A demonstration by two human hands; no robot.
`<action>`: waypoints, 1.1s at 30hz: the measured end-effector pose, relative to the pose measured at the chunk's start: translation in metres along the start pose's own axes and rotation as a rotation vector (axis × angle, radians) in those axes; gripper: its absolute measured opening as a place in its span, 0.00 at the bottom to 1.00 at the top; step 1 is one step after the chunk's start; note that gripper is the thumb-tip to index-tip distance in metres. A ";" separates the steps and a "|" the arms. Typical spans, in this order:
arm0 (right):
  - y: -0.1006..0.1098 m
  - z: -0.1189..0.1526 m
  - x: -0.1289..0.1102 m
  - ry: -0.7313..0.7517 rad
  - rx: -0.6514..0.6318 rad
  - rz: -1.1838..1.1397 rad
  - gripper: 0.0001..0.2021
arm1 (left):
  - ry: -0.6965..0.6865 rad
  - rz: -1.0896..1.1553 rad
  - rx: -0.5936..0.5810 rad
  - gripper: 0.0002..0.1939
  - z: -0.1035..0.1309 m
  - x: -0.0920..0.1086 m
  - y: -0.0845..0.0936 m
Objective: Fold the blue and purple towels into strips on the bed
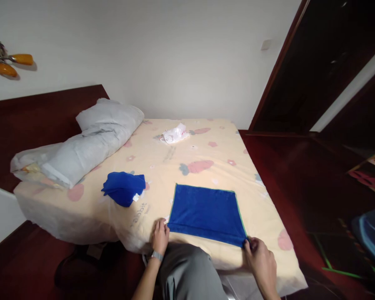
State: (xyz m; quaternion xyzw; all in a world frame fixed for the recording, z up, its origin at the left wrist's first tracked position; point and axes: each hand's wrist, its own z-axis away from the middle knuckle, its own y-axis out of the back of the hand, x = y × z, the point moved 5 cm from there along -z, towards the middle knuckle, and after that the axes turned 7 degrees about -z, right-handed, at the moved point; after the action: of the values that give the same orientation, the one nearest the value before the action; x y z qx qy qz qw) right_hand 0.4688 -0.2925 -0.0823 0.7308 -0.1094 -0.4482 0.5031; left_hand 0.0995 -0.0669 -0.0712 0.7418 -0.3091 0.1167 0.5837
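Observation:
A blue towel with a green edge lies spread flat on the bed near its front side. My left hand, wearing a watch, is closed at the towel's near left corner, where a small white tag shows. At the near right corner, my right hand pinches the towel between thumb and fingers. A second blue cloth, crumpled and with a white tag, rests on the bed to the left, apart from both hands.
The bed has a cream sheet with a carrot print. A rolled grey quilt lies along the dark headboard. Farther back sits a crumpled white plastic bag. My knee is against the bed's front edge.

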 end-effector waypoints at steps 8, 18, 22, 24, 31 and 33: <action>-0.016 0.036 -0.087 0.596 0.079 -0.144 0.17 | -0.507 0.000 -0.295 0.20 0.005 0.071 -0.001; -0.083 0.049 -0.136 0.890 -0.265 -0.130 0.23 | -0.910 -0.223 -0.767 0.28 0.000 0.063 -0.038; -0.078 0.046 -0.111 0.956 -0.271 -0.025 0.26 | -0.935 -0.304 -0.640 0.30 0.004 0.037 -0.041; -0.069 0.043 -0.088 0.958 -0.232 0.013 0.28 | -0.928 -0.335 -0.604 0.31 0.006 0.031 -0.037; -0.030 0.023 0.006 0.823 -0.164 0.110 0.29 | -0.849 -0.259 -0.623 0.29 0.004 0.026 -0.014; -0.024 0.017 0.020 0.780 -0.184 0.114 0.27 | -0.819 -0.223 -0.574 0.27 0.001 0.022 -0.010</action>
State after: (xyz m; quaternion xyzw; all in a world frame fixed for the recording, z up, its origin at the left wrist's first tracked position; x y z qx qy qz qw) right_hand 0.4605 -0.3040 -0.1149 0.7906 0.0899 -0.1165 0.5944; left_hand 0.1221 -0.0740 -0.0679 0.5648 -0.4509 -0.3363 0.6038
